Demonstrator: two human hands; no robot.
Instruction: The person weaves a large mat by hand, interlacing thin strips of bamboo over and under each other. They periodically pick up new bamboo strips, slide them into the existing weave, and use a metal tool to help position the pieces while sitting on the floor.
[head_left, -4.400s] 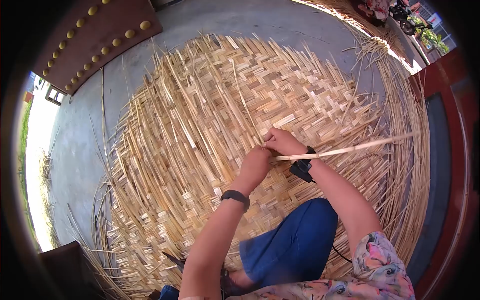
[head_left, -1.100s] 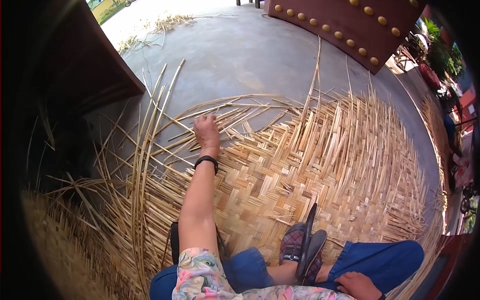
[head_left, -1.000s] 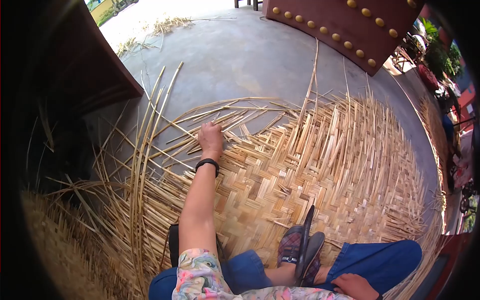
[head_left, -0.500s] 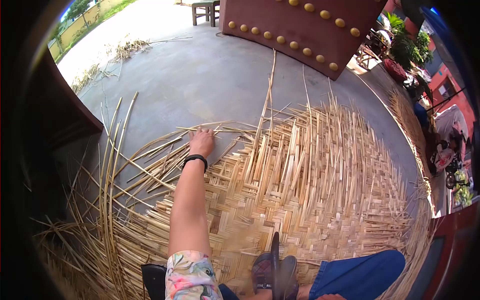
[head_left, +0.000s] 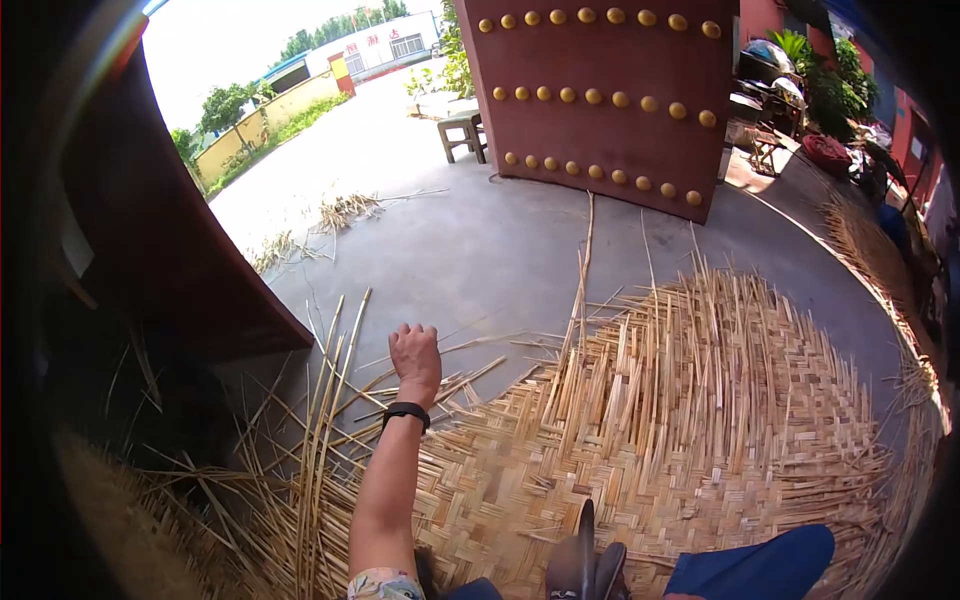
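Observation:
My left hand (head_left: 416, 358), with a black band at its wrist, is raised past the left edge of a half-woven reed mat (head_left: 500, 480). Its fingers are curled closed. A thin pale reed strip (head_left: 462, 328) shows faintly on both sides of the fist. Loose strips (head_left: 465, 384) lie on the floor below it. Only a sliver of skin, seemingly my right hand (head_left: 682, 597), shows by the blue-trousered knee at the bottom edge; its fingers are hidden. A dark, pointed, blade-like thing (head_left: 586, 525) stands in front of a shoe; what holds it is out of sight.
Long reeds (head_left: 325, 410) rise from the mat's left side. A studded red door (head_left: 610, 110) stands ahead, with a dark door panel (head_left: 190, 230) at left. A wooden stool (head_left: 462, 135) and straw scraps (head_left: 345, 210) are beyond. Long upright strips (head_left: 580, 300) extend past the mat's far edge.
My left hand has lifted from the loose strips at the mat's edge and closed into a fist. The view has tilted up, showing more of the yard and door.

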